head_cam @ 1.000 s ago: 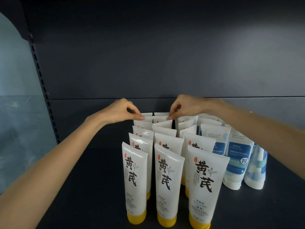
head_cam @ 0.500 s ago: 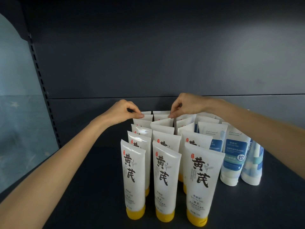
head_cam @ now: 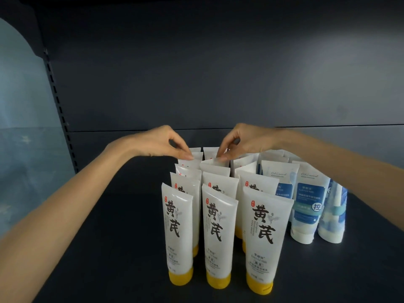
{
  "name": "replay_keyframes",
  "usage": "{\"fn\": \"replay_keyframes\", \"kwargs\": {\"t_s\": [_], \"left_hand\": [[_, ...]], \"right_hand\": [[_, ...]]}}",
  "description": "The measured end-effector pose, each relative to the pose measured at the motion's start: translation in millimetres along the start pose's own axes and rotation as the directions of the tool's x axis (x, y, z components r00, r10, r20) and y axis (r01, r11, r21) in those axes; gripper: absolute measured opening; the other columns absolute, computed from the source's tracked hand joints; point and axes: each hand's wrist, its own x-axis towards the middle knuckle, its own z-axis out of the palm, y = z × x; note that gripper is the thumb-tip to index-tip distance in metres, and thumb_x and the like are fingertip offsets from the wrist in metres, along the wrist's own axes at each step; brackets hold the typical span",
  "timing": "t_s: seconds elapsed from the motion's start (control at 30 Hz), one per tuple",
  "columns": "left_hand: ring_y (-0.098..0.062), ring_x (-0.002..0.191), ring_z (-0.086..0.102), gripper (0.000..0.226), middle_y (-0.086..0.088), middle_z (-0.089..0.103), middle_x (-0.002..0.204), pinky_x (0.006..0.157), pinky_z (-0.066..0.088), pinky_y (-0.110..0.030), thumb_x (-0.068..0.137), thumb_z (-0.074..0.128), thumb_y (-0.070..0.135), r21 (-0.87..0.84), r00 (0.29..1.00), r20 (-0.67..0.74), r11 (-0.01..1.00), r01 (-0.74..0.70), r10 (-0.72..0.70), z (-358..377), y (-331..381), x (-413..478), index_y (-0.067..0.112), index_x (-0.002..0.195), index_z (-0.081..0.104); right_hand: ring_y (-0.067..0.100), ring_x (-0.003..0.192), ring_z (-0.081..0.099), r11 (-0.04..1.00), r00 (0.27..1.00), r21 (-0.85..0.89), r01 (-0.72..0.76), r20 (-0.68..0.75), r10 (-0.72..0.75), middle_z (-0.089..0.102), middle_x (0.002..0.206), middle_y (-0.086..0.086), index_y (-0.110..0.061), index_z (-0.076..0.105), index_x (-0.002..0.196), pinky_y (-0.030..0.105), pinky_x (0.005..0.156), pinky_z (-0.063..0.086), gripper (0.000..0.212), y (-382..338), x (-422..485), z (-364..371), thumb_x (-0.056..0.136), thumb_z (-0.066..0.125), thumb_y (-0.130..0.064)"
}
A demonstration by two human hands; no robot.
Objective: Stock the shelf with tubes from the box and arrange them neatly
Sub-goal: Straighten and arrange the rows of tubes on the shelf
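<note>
Behind the front centre tube [head_cam: 218, 237], at the rear of the block: yellow-capped tubes [head_cam: 219, 182], three columns, several rows deep, standing cap-down and close together on the shelf [head_cam: 105, 237].

- Left hand [head_cam: 159, 143]: thumb and forefinger pinching the crimped top of a rear tube in the left column.
- Right hand [head_cam: 242, 142]: the same pinch on a rear tube in the middle column.
- Step, as I read it: arranging, squaring up the rear rows. Stocking of this block looks largely done.
- Box: not in view.
- Next move, my judgement: small nudges only, tops lined up with the front centre tube, then a light release. One tube tipping could carry its neighbours.
- Right of the front centre tube: blue-labelled tubes [head_cam: 308, 204], just beside the block. Little room there.
- Left of it: dark shelf surface runs out to the slotted upright [head_cam: 59, 101]. Room for a forearm.
- Behind it: back panel [head_cam: 218, 73], with a gap before it.
- Shelf front edge: out of frame.
</note>
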Motion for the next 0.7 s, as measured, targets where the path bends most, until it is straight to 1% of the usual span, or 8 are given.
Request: {"fn": "replay_keyframes", "kwargs": {"t_s": [0.07,0.13,0.17,0.27,0.43,0.5,0.57,0.7], "left_hand": [[0.010,0.068,0.056,0.035,0.013,0.066,0.081,0.063,0.040,-0.005,0.057,0.072,0.055,0.032,1.000,0.014,0.999,0.008,-0.008,2.9,-2.6,-0.9,0.032,0.083,0.077],[0.011,0.065,0.054,0.026,0.006,0.064,0.085,0.059,0.038,-0.005,0.062,0.074,0.048,0.046,1.000,-0.022,0.999,0.011,-0.010,7.1,-6.9,-0.3,0.030,0.081,0.076],[0.012,0.065,0.053,0.018,0.006,0.063,0.086,0.058,0.037,-0.005,0.066,0.076,0.042,0.039,0.999,-0.041,0.999,0.010,-0.009,9.0,-8.8,0.1,0.030,0.079,0.075],[0.011,0.064,0.053,0.008,0.005,0.061,0.086,0.061,0.036,-0.008,0.071,0.079,0.031,0.023,0.995,-0.100,1.000,0.015,-0.013,12.0,-13.0,1.6,0.026,0.075,0.075],[0.004,0.073,0.056,0.009,0.008,0.060,0.085,0.070,0.038,-0.016,0.072,0.078,0.032,0.057,0.984,-0.177,0.998,0.027,-0.016,13.5,-17.9,1.1,0.024,0.073,0.074],[0.010,0.068,0.054,0.007,0.010,0.059,0.084,0.066,0.035,-0.014,0.073,0.077,0.032,0.077,0.979,-0.202,0.997,0.025,-0.009,15.9,-19.1,1.5,0.026,0.072,0.072],[0.008,0.067,0.053,0.007,0.010,0.058,0.083,0.064,0.035,-0.014,0.074,0.076,0.031,0.086,0.974,-0.226,0.996,0.023,-0.003,17.8,-19.9,2.0,0.028,0.071,0.071],[0.008,0.068,0.055,0.006,0.009,0.059,0.084,0.066,0.036,-0.012,0.074,0.077,0.029,0.048,0.974,-0.227,0.999,0.021,-0.010,18.1,-20.6,1.7,0.026,0.072,0.072]], "right_hand": [[-0.003,0.070,0.056,1.000,1.000,-0.007,0.016,-0.020,-0.016,0.071,0.088,-0.008,-0.016,0.075,0.095,0.019,0.074,0.047,0.018,-2.3,0.5,4.7,0.082,0.071,-0.028],[0.002,0.069,0.053,1.000,0.999,-0.011,0.016,-0.046,-0.016,0.071,0.088,0.000,-0.013,0.075,0.092,0.030,0.079,0.049,0.017,-4.7,0.6,7.9,0.082,0.072,-0.025],[0.000,0.065,0.051,1.000,0.998,-0.009,0.017,-0.058,-0.017,0.071,0.083,-0.001,-0.013,0.075,0.090,0.029,0.077,0.048,0.014,-5.4,0.9,9.2,0.082,0.072,-0.024],[-0.003,0.054,0.048,1.000,0.996,-0.014,0.017,-0.086,-0.018,0.062,0.060,-0.018,-0.015,0.074,0.080,0.014,0.061,0.041,0.007,-7.2,1.8,11.4,0.082,0.073,-0.021],[-0.010,0.058,0.052,0.997,0.987,-0.073,-0.011,-0.160,-0.001,0.059,0.054,-0.022,-0.020,0.070,0.070,0.003,0.056,0.038,0.012,-3.7,2.2,12.2,0.082,0.073,-0.022],[-0.007,0.056,0.050,0.997,0.981,-0.072,-0.022,-0.195,0.007,0.059,0.059,-0.017,-0.020,0.070,0.070,0.003,0.054,0.037,0.012,-0.1,0.7,13.4,0.081,0.073,-0.023],[-0.004,0.053,0.046,0.997,0.977,-0.067,-0.028,-0.215,0.013,0.056,0.059,-0.013,-0.017,0.071,0.070,0.006,0.053,0.037,0.013,2.6,-1.0,13.7,0.081,0.074,-0.024],[-0.005,0.053,0.047,0.996,0.983,-0.072,-0.059,-0.180,0.045,0.056,0.054,-0.019,-0.017,0.071,0.072,0.012,0.059,0.038,0.014,0.4,-2.5,11.5,0.082,0.072,-0.026]]}}
